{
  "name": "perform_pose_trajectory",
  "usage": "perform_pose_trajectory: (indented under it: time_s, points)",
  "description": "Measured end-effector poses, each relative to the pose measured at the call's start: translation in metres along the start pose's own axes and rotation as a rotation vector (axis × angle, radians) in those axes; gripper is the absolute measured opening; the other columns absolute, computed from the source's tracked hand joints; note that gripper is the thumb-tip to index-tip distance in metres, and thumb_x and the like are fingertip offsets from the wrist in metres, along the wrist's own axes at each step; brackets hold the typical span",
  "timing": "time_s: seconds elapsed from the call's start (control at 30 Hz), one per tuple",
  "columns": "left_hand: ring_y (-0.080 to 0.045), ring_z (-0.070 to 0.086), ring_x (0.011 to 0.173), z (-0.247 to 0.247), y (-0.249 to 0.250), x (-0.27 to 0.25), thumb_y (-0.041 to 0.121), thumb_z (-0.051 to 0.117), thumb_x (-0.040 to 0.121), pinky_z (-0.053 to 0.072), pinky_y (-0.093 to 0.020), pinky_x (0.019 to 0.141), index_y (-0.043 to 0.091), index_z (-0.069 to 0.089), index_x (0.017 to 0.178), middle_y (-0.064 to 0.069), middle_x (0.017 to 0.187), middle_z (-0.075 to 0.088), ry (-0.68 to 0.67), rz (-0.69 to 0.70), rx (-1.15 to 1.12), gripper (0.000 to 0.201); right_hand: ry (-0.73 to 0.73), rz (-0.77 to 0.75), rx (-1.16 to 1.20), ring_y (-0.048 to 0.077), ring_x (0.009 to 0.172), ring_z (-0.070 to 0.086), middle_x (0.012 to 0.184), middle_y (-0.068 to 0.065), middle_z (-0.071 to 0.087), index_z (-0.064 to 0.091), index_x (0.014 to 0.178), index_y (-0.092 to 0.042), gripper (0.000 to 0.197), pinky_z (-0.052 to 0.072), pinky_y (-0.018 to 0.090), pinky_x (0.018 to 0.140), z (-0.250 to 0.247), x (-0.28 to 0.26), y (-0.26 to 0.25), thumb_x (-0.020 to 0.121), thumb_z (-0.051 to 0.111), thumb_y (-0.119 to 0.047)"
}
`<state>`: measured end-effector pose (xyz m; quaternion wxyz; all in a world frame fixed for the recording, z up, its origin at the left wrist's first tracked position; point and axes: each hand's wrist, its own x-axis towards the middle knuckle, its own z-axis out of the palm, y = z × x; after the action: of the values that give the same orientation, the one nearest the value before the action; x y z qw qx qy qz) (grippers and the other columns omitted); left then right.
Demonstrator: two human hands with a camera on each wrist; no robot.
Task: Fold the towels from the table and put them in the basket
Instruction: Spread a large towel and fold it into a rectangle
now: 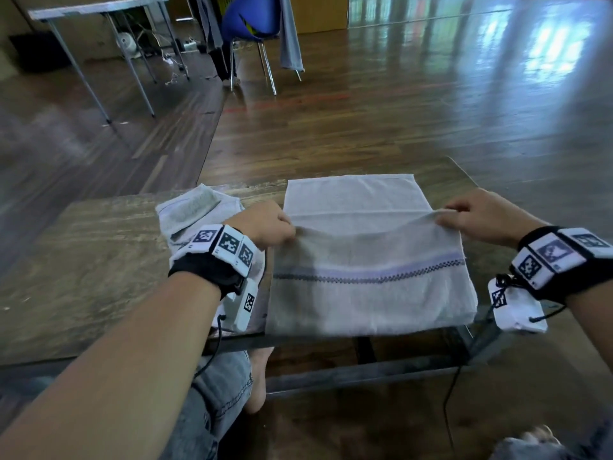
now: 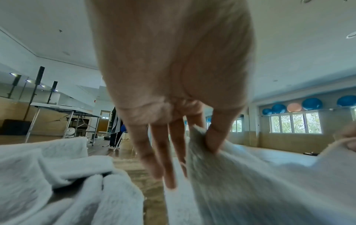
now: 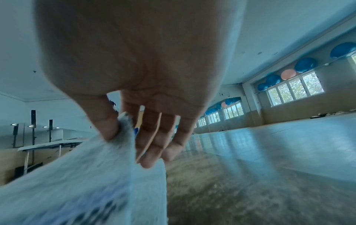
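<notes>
Item: pale grey towel (image 1: 368, 260), lying on the right half of a worn wooden table (image 1: 83, 260), its near edge overhanging the table's front. Its long axis is running away from the person; a dark checked stripe is crossing it from left to right. The near layer is being lifted and doubled towards the far end.

Left hand (image 1: 265, 227): thumb and forefinger pinching the raised left corner, other fingers (image 2: 163, 159) hanging straight.

Right hand (image 1: 481, 217): pinching the raised right corner likewise.

Second towel (image 1: 195, 210): lying crumpled just left of the first.

Room: glossy wooden floor (image 1: 431, 111), folding table (image 1: 99, 8), blue chair (image 1: 252, 18), exercise balls (image 2: 312, 104) above windows.
</notes>
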<state>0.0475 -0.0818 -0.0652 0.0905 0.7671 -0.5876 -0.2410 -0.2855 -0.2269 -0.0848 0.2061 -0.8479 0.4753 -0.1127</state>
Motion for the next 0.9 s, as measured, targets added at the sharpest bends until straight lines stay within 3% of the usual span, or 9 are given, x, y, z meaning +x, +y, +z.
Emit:
perform_pose_trajectory:
  time_s: [0.1, 0.27, 0.33, 0.47, 0.57, 0.67, 0.73, 0.8, 0.9]
  points:
    - [-0.020, 0.040, 0.064, 0.004, -0.002, 0.007, 0.011, 0.054, 0.088, 0.031, -0.030, 0.060, 0.006, 0.056, 0.067, -0.013, 0.066, 0.045, 0.203, 0.069, 0.032, 0.022, 0.094, -0.042, -0.004, 0.017, 0.061, 0.054, 0.061, 0.002, 0.060, 0.059, 0.062, -0.019, 0.034, 0.039, 0.032, 0.060, 0.011, 0.003, 0.000, 0.095, 0.062, -0.025]
    - [-0.018, 0.040, 0.057, 0.015, -0.009, 0.010, 0.014, 0.059, 0.093, 0.032, -0.028, 0.059, 0.007, 0.063, 0.068, -0.006, 0.062, 0.050, 0.013, 0.051, 0.086, 0.026, -0.192, 0.044, -0.199, 0.028, 0.083, 0.063, 0.085, 0.008, 0.071, 0.073, 0.087, -0.017, 0.026, 0.046, 0.034, 0.075, 0.020, 0.001, 0.002, 0.100, 0.055, -0.031]
    - [-0.017, 0.033, 0.052, 0.011, -0.008, 0.010, 0.011, 0.060, 0.089, 0.032, -0.025, 0.055, 0.015, 0.051, 0.061, -0.002, 0.055, 0.041, -0.048, -0.010, 0.075, 0.029, -0.244, 0.110, -0.200, 0.025, 0.079, 0.064, 0.081, 0.007, 0.072, 0.075, 0.082, -0.018, 0.024, 0.045, 0.032, 0.070, 0.013, 0.003, 0.001, 0.096, 0.061, -0.031]
    - [-0.020, 0.052, 0.067, -0.001, 0.006, 0.007, 0.015, 0.058, 0.084, 0.043, -0.032, 0.066, 0.014, 0.055, 0.067, -0.006, 0.069, 0.056, -0.214, -0.090, 0.123, 0.016, -0.328, 0.209, -0.087, 0.032, 0.065, 0.070, 0.071, 0.013, 0.072, 0.068, 0.049, -0.016, 0.038, 0.056, 0.041, 0.068, -0.004, 0.004, -0.002, 0.087, 0.067, -0.023]
    - [-0.023, 0.047, 0.057, -0.005, 0.017, 0.006, 0.014, 0.054, 0.084, 0.043, -0.033, 0.061, 0.012, 0.050, 0.058, -0.005, 0.059, 0.051, -0.105, -0.047, 0.130, 0.026, -0.175, 0.233, -0.150, 0.027, 0.059, 0.057, 0.061, 0.010, 0.061, 0.057, 0.042, -0.022, 0.047, 0.046, 0.035, 0.062, -0.005, 0.003, -0.004, 0.088, 0.061, -0.033]
    - [-0.023, 0.030, 0.051, -0.005, 0.020, 0.014, 0.007, 0.047, 0.081, 0.031, -0.034, 0.056, 0.017, 0.032, 0.050, -0.005, 0.052, 0.033, 0.103, -0.006, 0.061, 0.036, 0.044, 0.210, -0.189, 0.030, 0.073, 0.061, 0.073, 0.005, 0.063, 0.065, 0.064, -0.037, 0.028, 0.054, 0.040, 0.075, -0.002, 0.001, -0.007, 0.087, 0.054, -0.047]
    - [-0.022, 0.026, 0.056, -0.002, 0.017, 0.021, 0.004, 0.046, 0.081, 0.024, -0.034, 0.056, 0.018, 0.025, 0.052, -0.007, 0.055, 0.027, 0.192, 0.023, 0.045, 0.039, 0.128, 0.139, -0.147, 0.030, 0.074, 0.062, 0.073, 0.001, 0.065, 0.063, 0.069, -0.030, 0.027, 0.056, 0.045, 0.078, 0.002, 0.005, -0.006, 0.090, 0.052, -0.043]
    - [-0.021, 0.030, 0.059, 0.006, 0.013, 0.026, 0.002, 0.047, 0.083, 0.025, -0.034, 0.058, 0.016, 0.026, 0.054, -0.008, 0.058, 0.028, 0.193, 0.038, 0.043, 0.039, 0.072, 0.024, -0.104, 0.023, 0.071, 0.065, 0.075, -0.004, 0.067, 0.066, 0.070, -0.035, 0.030, 0.056, 0.036, 0.074, 0.011, 0.009, -0.003, 0.097, 0.054, -0.035]
    - [-0.022, 0.037, 0.064, 0.019, 0.003, 0.033, 0.003, 0.050, 0.088, 0.030, -0.032, 0.059, 0.014, 0.032, 0.054, -0.007, 0.060, 0.034, 0.081, -0.006, 0.065, 0.040, -0.185, -0.047, -0.135, 0.014, 0.083, 0.069, 0.095, -0.009, 0.070, 0.071, 0.105, -0.038, 0.018, 0.050, 0.029, 0.075, 0.023, 0.007, 0.000, 0.101, 0.054, -0.039]
